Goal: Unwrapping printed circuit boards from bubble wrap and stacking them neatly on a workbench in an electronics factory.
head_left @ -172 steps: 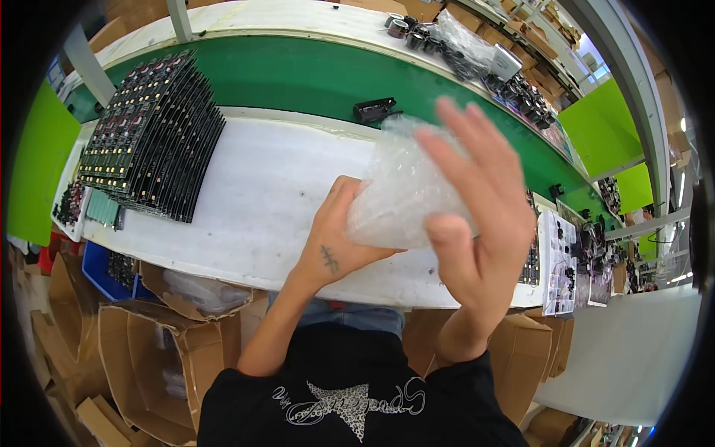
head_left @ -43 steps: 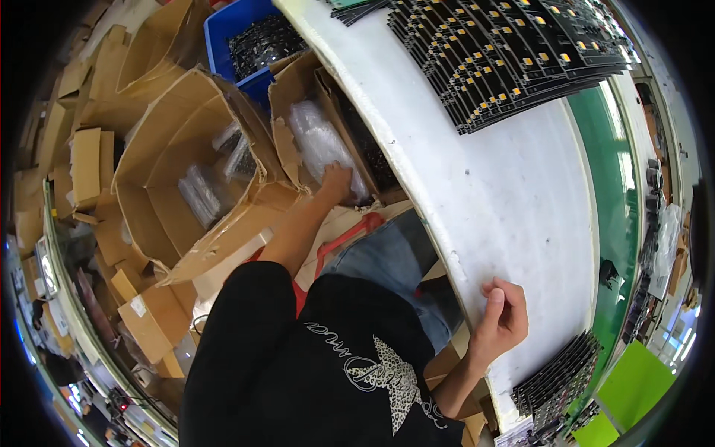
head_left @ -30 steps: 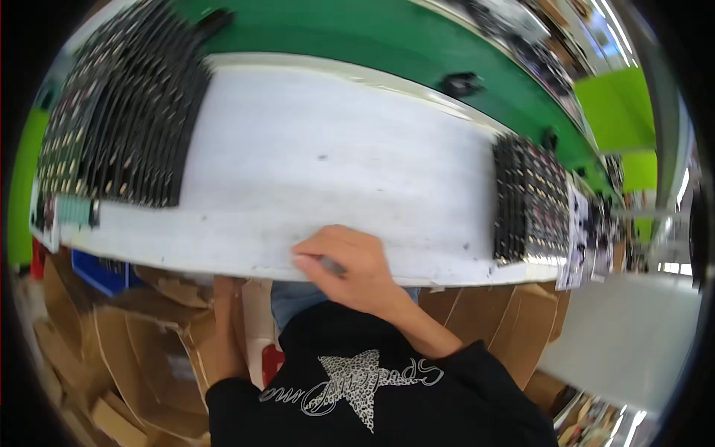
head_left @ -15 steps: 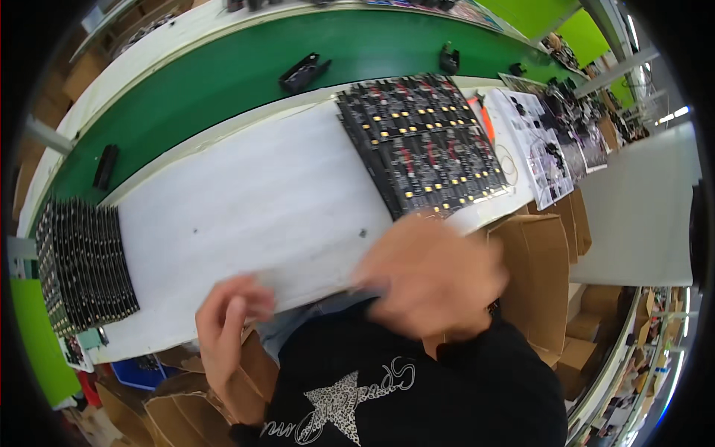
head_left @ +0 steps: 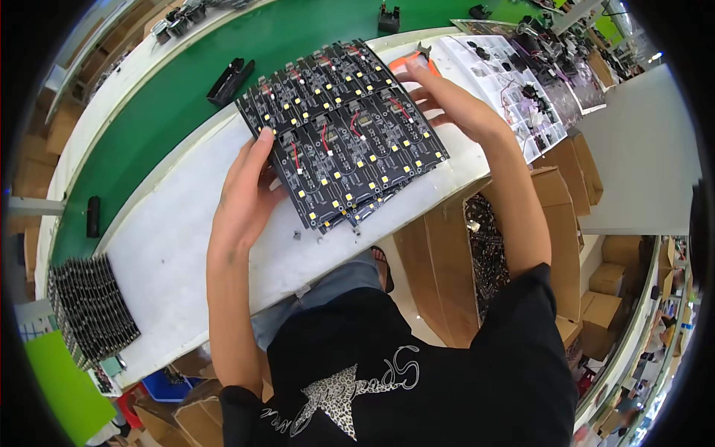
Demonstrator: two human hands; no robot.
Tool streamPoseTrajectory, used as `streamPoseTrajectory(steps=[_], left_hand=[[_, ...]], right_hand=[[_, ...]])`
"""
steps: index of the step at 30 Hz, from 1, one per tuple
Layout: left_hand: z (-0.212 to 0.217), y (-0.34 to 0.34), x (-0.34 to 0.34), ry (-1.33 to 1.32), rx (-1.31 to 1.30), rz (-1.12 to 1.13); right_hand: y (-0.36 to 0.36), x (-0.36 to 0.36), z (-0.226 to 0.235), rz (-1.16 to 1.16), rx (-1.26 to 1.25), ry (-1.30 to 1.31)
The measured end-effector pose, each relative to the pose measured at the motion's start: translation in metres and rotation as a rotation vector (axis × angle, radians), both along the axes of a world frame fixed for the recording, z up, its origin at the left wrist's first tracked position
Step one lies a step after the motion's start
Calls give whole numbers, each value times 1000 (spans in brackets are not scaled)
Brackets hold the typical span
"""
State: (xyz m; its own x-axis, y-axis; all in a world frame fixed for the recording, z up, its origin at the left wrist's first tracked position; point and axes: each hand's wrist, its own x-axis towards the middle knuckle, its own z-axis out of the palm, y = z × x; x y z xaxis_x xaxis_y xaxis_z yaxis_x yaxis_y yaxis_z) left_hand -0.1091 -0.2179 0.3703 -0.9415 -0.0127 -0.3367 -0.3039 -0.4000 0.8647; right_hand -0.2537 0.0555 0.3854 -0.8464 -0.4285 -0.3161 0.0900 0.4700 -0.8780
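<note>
A stack of black circuit board panels (head_left: 346,160), with small yellow-white squares and short red wires, lies between my hands on the white worktop. My left hand (head_left: 249,186) grips the left edge of the top panel, its thumb on the upper face and its other fingers partly hidden. Beside the stack's right edge is my right hand (head_left: 447,100), fingers apart and curved toward the boards; whether the fingertips touch the edge I cannot tell. Orange-handled cutters (head_left: 414,61) lie just beyond that hand. The top panel sits slightly askew over those underneath.
A row of upright circuit boards (head_left: 93,313) stands at the worktop's left end. Black plastic housings (head_left: 229,80) rest on the green belt (head_left: 141,141). At right are a white compartment tray (head_left: 514,89) of small parts and an open cardboard box (head_left: 439,261) holding dark pieces.
My hands have moved from close to my body up to the two sides of the stack. My left hand has taken hold of the top panel. The view has shifted too.
</note>
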Motion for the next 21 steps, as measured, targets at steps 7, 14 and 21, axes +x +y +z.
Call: streamPoseTrajectory(steps=[7,14,21], left_hand=[[-5,18,-5,71,34,121],[-2,24,-2,120,132,194],[7,21,9,122,135,289]], right_hand=[[-21,2,10,37,58,8],[-27,-1,-3,-30,-161,-67],[-44,18,-1,-49,-206,8]])
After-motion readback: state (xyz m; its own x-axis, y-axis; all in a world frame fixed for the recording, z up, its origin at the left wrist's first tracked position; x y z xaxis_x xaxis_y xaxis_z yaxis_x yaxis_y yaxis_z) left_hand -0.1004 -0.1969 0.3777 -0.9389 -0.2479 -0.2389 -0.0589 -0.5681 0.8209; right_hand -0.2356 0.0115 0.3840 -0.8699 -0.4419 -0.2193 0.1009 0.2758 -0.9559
